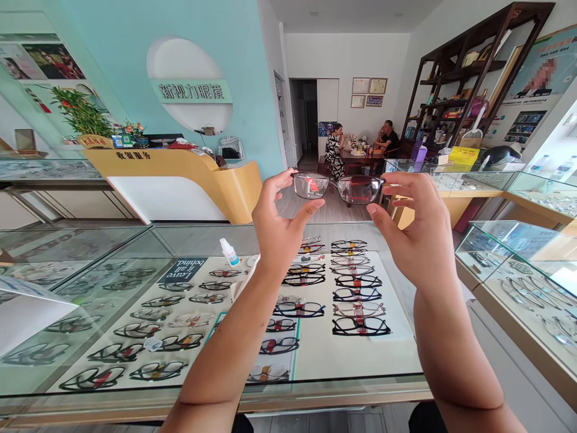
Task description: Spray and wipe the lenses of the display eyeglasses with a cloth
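Note:
A pair of eyeglasses (358,190) with a dark frame is held up level at arm's length, above the far edge of the glass counter. Its lenses carry red marks, with red lettering on the right one. My left hand (282,210) pinches the left end of the frame, thumb below and fingers above. At the other end, my right hand (417,213) grips the frame the same way, its fingers curled. Below my arms, rows of eyeglasses (358,294) lie inside the glass display case (392,355).
A small white spray bottle (229,252) stands on the counter, left of my left forearm. A clear cap-like piece (153,344) lies nearer me. More display cases (518,264) stand at right. Beyond are a yellow reception desk (234,186) and two people (336,150) at a table.

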The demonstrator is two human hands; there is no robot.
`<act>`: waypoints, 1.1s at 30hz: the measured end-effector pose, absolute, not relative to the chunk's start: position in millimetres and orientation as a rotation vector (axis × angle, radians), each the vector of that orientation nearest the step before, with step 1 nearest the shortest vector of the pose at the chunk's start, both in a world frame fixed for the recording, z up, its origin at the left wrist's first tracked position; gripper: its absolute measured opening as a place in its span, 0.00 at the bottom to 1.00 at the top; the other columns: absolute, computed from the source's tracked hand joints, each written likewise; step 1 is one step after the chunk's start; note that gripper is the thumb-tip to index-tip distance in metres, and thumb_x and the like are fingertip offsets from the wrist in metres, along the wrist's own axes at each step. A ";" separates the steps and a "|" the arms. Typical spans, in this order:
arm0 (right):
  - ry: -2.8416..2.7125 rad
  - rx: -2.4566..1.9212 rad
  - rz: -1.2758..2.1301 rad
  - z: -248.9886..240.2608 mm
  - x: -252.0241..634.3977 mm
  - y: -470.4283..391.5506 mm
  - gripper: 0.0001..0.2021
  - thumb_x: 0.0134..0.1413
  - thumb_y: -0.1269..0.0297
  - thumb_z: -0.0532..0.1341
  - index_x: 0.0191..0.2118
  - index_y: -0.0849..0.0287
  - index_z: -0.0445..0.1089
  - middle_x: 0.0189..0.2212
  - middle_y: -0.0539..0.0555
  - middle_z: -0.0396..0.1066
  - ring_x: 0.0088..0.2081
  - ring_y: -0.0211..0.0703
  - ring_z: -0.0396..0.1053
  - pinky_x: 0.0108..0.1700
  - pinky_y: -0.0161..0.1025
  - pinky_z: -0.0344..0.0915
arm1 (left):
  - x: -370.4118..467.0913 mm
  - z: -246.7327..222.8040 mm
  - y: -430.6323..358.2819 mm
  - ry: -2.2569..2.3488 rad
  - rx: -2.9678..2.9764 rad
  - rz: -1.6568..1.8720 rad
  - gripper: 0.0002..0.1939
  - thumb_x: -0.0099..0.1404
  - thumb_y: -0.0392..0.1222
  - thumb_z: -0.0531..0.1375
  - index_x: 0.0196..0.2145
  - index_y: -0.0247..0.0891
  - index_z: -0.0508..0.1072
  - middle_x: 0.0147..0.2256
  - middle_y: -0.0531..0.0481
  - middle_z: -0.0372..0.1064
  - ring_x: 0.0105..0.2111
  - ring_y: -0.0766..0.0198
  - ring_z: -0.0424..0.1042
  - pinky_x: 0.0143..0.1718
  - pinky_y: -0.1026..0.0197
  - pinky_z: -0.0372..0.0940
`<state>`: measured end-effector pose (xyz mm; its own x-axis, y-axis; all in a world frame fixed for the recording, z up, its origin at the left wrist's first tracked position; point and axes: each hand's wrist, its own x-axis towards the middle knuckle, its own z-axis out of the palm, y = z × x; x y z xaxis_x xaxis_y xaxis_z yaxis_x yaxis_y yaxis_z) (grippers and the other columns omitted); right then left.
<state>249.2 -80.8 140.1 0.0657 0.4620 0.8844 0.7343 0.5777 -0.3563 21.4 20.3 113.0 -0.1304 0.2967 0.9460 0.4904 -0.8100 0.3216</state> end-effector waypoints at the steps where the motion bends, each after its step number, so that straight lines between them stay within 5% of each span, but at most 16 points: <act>1: -1.574 -1.044 -0.271 140.2 249.0 -80.8 0.18 0.70 0.61 0.65 0.63 0.46 0.71 0.59 0.60 0.77 0.57 0.59 0.81 0.53 0.59 0.81 | 21.4 113.2 19.7 -0.892 -1.963 -2.071 0.35 0.69 0.66 0.74 0.65 0.47 0.75 0.62 0.41 0.81 0.61 0.47 0.81 0.58 0.46 0.77; 19: -1.540 -1.129 -0.186 139.0 246.0 -77.7 0.23 0.74 0.44 0.65 0.66 0.48 0.71 0.60 0.61 0.82 0.54 0.60 0.83 0.52 0.61 0.82 | 30.5 107.6 3.2 -0.831 -1.808 -1.952 0.40 0.66 0.67 0.76 0.66 0.45 0.71 0.58 0.40 0.78 0.62 0.42 0.77 0.66 0.39 0.69; 33: -1.534 -1.143 -0.150 138.5 247.0 -77.6 0.23 0.75 0.45 0.64 0.66 0.49 0.73 0.59 0.63 0.82 0.54 0.60 0.83 0.54 0.61 0.81 | 35.9 107.9 1.6 -0.848 -1.811 -2.009 0.40 0.64 0.70 0.76 0.63 0.47 0.73 0.58 0.41 0.79 0.63 0.41 0.77 0.70 0.36 0.68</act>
